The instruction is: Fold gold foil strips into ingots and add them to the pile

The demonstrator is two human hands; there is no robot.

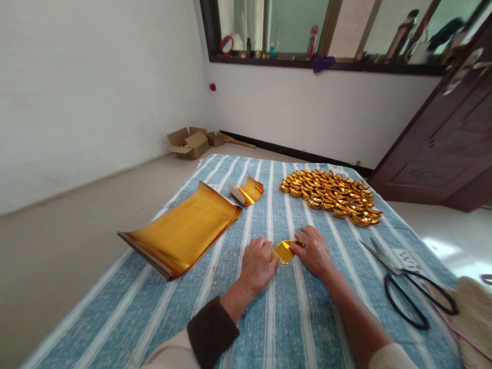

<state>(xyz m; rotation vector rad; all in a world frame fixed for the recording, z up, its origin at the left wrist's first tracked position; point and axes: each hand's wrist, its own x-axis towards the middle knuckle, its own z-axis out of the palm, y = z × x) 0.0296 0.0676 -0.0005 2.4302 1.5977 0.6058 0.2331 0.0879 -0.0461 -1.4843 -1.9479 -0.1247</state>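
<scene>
Blue cloth [300, 318] with white stripes spread across the lower part of the frame, below a window ledge [269, 62] along the top and a dark door [426, 159] at the upper right. Just right of the lower centre, a small piece of gold foil [285, 252] was held low over the stripes. The left hand [258, 261] was clamped on its left end, fingers together and thumb at the near edge; the right hand [314, 251] pinched its right end, how firmly being impossible to see. Gripped at 2 ends, the light piece was probably steadier than with 1. Left of centre lay a stack of large gold sheets [188, 223], edges curling upward, with a smaller gold bundle [251, 190] beyond it, both seemingly set aside for working room. Boat-shaped gold pieces [330, 195] were packed close together right of centre, perhaps to save space. Black-handled scissors [397, 269] rested at the lower right, blades slightly apart, apparently placed within the right hand's reach.
</scene>
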